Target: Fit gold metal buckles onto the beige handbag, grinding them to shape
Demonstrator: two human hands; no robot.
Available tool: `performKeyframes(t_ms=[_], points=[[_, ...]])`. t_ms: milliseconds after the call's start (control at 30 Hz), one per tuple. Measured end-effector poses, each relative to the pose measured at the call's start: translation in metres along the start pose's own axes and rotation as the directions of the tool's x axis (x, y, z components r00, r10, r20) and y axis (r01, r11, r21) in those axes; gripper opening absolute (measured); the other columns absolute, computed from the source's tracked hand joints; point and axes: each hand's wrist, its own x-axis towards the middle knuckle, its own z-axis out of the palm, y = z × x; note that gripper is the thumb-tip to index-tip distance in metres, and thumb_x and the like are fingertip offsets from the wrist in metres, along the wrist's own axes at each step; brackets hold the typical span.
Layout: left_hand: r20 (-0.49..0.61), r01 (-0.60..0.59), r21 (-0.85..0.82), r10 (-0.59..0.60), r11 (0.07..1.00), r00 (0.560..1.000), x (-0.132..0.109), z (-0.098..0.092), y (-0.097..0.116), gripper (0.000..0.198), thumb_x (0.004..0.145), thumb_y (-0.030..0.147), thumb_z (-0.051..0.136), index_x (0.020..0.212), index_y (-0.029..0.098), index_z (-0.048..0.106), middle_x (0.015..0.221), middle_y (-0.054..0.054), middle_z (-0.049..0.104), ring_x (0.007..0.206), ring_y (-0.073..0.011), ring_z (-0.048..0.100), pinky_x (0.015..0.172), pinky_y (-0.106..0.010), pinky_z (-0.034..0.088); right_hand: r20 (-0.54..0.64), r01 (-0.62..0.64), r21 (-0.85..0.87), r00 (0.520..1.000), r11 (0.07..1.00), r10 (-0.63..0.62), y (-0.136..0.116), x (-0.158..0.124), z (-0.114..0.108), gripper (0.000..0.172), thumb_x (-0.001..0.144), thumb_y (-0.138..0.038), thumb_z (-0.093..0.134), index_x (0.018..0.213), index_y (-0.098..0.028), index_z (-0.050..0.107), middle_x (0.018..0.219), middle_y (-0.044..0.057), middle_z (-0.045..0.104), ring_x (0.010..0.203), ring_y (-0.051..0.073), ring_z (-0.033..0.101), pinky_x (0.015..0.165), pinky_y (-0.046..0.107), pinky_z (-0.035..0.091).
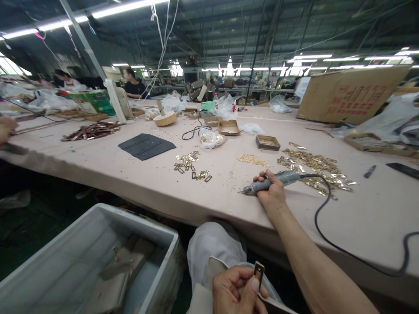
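My right hand is wrapped round a grey electric screwdriver, its tip pointing left just over the tabletop. Down at my lap, my left hand pinches a small gold-coloured metal plate with a rectangular slot. A beige, leather-like piece lies beside and partly behind that hand; whether the plate is fixed to it I cannot tell. Beyond the screwdriver tip are tiny gold-coloured screws or rivets. Loose gold plates form a large heap on the right and a smaller one near the middle.
A black cable trails from the screwdriver over the table edge. Left of my knees stands a white bin with beige pieces inside. The table also bears a black sheet, brown strips and a cardboard box. Another person's hand shows far left.
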Motion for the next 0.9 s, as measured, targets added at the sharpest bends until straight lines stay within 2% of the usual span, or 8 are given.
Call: performKeyframes(t_ms=[300, 533, 667, 900], points=[[0.016, -0.002, 0.005, 0.001, 1.000, 1.000, -0.001, -0.002, 0.000, 0.063, 0.074, 0.069, 0.085, 0.089, 0.009, 0.072, 0.073, -0.015, 0.077, 0.045, -0.0182, 0.070, 0.037, -0.016, 0.043, -0.022, 0.000, -0.015, 1.000, 1.000, 0.000, 0.013, 0.000, 0.007, 0.039, 0.085, -0.045, 0.087, 0.082, -0.019, 0.058, 0.077, -0.001, 0.065, 0.061, 0.011, 0.059, 0.069, 0.029, 0.064], [0.019, -0.013, -0.032, 0.014, 0.999, 1.000, -0.002, 0.000, 0.001, 0.062, 0.075, 0.067, 0.085, 0.088, 0.008, 0.071, 0.071, -0.013, 0.076, 0.041, -0.0142, 0.066, 0.037, -0.015, 0.043, -0.027, 0.012, -0.029, 1.000, 1.000, -0.013, 0.017, 0.000, 0.010, 0.041, 0.083, -0.047, 0.087, 0.081, -0.018, 0.058, 0.075, 0.000, 0.066, 0.060, 0.011, 0.060, 0.071, 0.030, 0.065], [0.005, -0.004, -0.042, 0.004, 0.999, 1.000, -0.002, 0.001, 0.000, 0.063, 0.073, 0.068, 0.086, 0.090, 0.009, 0.072, 0.074, -0.014, 0.077, 0.043, -0.0150, 0.068, 0.036, -0.014, 0.042, -0.018, 0.018, -0.035, 1.000, 0.999, -0.019, 0.019, -0.001, 0.012, 0.043, 0.081, -0.047, 0.090, 0.081, -0.018, 0.058, 0.075, 0.000, 0.066, 0.061, 0.011, 0.060, 0.071, 0.029, 0.064], [0.008, -0.001, -0.057, 0.001, 0.998, 1.000, -0.002, 0.001, 0.000, 0.061, 0.073, 0.067, 0.087, 0.088, 0.009, 0.072, 0.068, -0.009, 0.073, 0.037, -0.0095, 0.060, 0.036, -0.014, 0.041, 0.000, 0.020, -0.046, 1.000, 0.999, -0.020, 0.022, -0.001, 0.012, 0.046, 0.080, -0.054, 0.088, 0.081, -0.018, 0.059, 0.075, 0.001, 0.067, 0.061, 0.011, 0.059, 0.075, 0.030, 0.065]])
